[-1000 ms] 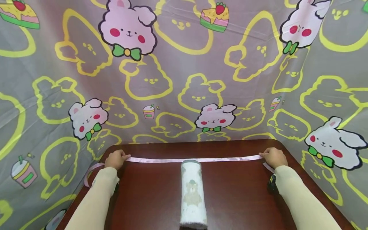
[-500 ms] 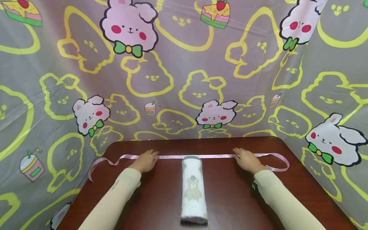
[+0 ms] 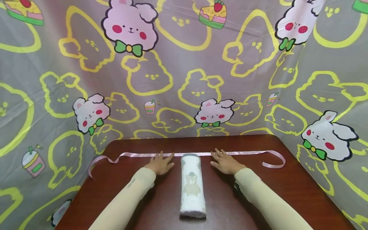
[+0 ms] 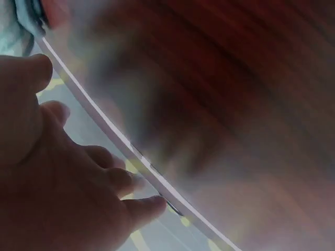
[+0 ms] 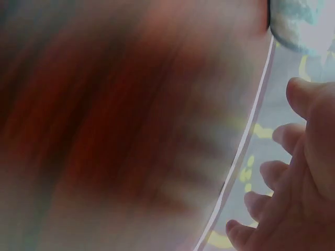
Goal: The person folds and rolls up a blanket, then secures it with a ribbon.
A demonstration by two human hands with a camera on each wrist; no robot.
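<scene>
Patterned curtain point(image 3: 172, 64) behind brown table point(image 3: 169, 198). Head view: pink ribbon point(image 3: 244, 153) lies crosswise at white roll's point(image 3: 192, 201) far end; left hand point(image 3: 159, 164) and right hand point(image 3: 227, 163), fingers spread, flank roll across ribbon. Left wrist: fingers extended. Right wrist: likewise.

The person's long, pale cream fabric left sleeve point(image 3: 122, 201) bears a small line of dark lettering point(image 3: 131, 183), too small to read, and the matching cream fabric right sleeve point(image 3: 270, 199) shows a small black object point(image 3: 236, 186) beneath its cuff point(image 3: 242, 174).

Rabbit-print fabric point(image 3: 189, 60) hangs behind and beside a brown table point(image 3: 224, 198).
</scene>
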